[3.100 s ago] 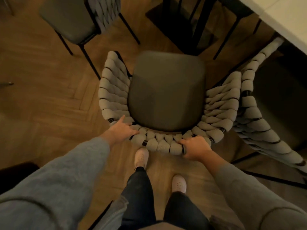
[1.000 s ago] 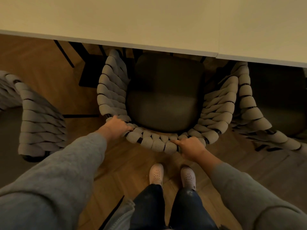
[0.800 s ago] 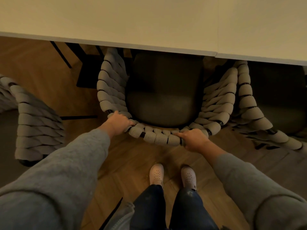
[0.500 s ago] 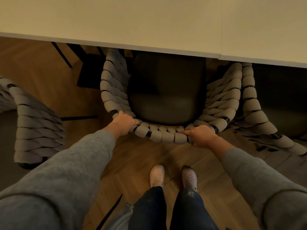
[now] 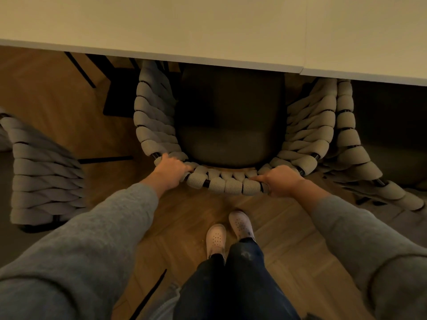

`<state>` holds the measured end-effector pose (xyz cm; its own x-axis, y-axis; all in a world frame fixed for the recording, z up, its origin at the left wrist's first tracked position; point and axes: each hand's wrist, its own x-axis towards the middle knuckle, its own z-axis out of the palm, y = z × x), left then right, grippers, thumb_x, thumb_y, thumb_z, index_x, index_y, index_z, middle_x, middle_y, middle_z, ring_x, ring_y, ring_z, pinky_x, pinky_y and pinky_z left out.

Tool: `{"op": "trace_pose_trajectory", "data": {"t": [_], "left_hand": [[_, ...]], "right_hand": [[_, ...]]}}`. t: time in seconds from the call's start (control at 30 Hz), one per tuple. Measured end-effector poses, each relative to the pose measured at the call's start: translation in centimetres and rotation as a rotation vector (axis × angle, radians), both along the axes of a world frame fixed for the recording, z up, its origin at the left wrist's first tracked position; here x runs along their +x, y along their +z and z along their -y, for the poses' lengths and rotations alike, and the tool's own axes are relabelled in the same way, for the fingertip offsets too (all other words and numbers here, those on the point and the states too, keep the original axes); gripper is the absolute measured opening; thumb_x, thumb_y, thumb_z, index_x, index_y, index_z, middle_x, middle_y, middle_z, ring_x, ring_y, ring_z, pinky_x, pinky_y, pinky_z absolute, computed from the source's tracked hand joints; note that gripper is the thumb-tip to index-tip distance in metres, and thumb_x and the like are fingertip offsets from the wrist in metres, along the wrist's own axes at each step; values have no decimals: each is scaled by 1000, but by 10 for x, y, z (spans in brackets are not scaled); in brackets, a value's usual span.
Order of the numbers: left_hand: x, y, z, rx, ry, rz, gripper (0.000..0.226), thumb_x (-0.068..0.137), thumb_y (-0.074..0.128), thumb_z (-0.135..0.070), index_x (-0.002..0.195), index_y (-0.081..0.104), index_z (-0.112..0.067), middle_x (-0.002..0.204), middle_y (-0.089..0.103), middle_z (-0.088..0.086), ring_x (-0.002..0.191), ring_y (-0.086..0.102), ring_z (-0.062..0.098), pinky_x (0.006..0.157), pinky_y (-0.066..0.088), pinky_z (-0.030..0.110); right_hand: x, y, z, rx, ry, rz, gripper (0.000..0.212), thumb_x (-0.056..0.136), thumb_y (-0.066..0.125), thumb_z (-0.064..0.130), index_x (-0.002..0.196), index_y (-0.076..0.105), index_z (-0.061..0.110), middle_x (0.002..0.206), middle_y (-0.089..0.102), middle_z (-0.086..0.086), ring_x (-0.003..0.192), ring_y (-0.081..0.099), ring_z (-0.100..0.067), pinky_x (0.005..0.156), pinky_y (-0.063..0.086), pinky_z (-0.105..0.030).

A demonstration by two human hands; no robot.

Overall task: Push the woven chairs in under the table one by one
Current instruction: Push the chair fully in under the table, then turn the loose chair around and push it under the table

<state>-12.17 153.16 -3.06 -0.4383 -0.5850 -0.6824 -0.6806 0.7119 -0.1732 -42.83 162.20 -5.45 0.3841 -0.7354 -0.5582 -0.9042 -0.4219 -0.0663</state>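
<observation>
Grey woven chair [image 5: 227,139]: centred before the person, the front of its dark seat under the white table [image 5: 208,26] edge, curved back rail nearest the body.
Left hand [image 5: 171,169]: arm stretched forward in a grey sleeve [image 5: 104,227], fingers curled over the rail's left end, gripping the woven cord.
Right hand [image 5: 280,181]: arm likewise extended, thumb lying along the rail's top, fingers wrapped under, clamped on its right end.
Spacing: hands well apart, one at each end of the curve.
Left-hand chair [image 5: 44,181]: out on the wooden floor [image 5: 180,215], clear of the table edge.
Right-hand chair [image 5: 353,144]: just beside the held one, seat under the table.
Feet: pale shoes [image 5: 217,236] behind the rail.
</observation>
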Motion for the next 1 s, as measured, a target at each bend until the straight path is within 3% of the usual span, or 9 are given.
{"op": "trace_pose_trajectory", "data": {"t": [0.1, 0.27, 0.37, 0.47, 0.53, 0.63, 0.8, 0.9, 1.0], "left_hand": [[-1, 0, -2, 0, 1, 18, 44, 96, 51, -26, 138, 42, -35, 126, 59, 0, 120, 51, 24, 102, 32, 48], [-4, -1, -2, -17, 11, 46, 45, 97, 50, -25, 140, 40, -33, 132, 55, 1, 126, 46, 26, 104, 31, 50], [-5, -3, -6, -57, 75, 46, 56, 96, 53, -21, 147, 31, -30, 144, 44, 6, 138, 32, 29, 113, 17, 59], [-2, -4, -21, -118, 173, -74, 72, 92, 57, -18, 152, 18, -28, 153, 29, 10, 146, 13, 30, 115, 2, 61], [2, -2, -38, -138, 227, -186, 77, 90, 59, -18, 152, 15, -27, 158, 19, 11, 148, 4, 29, 116, -2, 58], [21, 4, -68, -193, 369, -274, 78, 91, 54, -17, 153, 9, -27, 162, -1, 10, 148, -9, 26, 116, -7, 53], [80, 19, -105, -350, 742, -274, 77, 92, 51, -20, 154, 6, -26, 161, -10, 13, 148, -13, 28, 117, -7, 52], [128, 25, -128, -446, 991, -276, 78, 90, 56, -19, 154, 11, -24, 161, -8, 14, 148, -12, 29, 118, -6, 53], [173, 25, -142, -470, 1110, -232, 82, 88, 61, -25, 154, 12, -22, 160, -6, 16, 148, -9, 30, 118, -1, 54]], "right_hand": [[-1, -1, -2, 9, -2, 12, 58, 92, 53, 28, 145, 33, 41, 92, 64, 4, 67, 47, -13, 56, 33, -26], [-1, -2, -3, 4, -22, 29, 56, 92, 55, 32, 144, 35, 39, 96, 63, 5, 69, 45, -12, 59, 34, -28], [1, -6, 2, 91, -19, 31, 65, 86, 62, 35, 144, 33, 40, 110, 61, 3, 83, 56, -16, 65, 40, -29], [2, -7, 9, 265, -64, 52, 83, 78, 69, 56, 147, 28, 37, 133, 54, 1, 114, 54, -21, 90, 43, -34], [7, 1, 17, 413, -179, 126, 101, 68, 59, 80, 151, 20, 36, 149, 40, -1, 132, 42, -24, 104, 36, -36], [39, 17, 34, 409, -187, 252, 112, 58, 40, 94, 152, 12, 40, 155, 30, -5, 136, 39, -26, 104, 36, -37], [123, 31, 59, 204, -28, 368, 96, 80, 52, 74, 153, 5, 34, 155, 26, -5, 134, 39, -28, 106, 39, -44], [170, 33, 75, 252, -106, 347, 102, 78, 61, 69, 153, 1, 34, 156, 21, -8, 134, 37, -32, 107, 39, -50], [205, 27, 81, 344, -195, 331, 112, 76, 69, 62, 153, -5, 32, 157, 20, -9, 135, 38, -34, 106, 40, -47]]}}
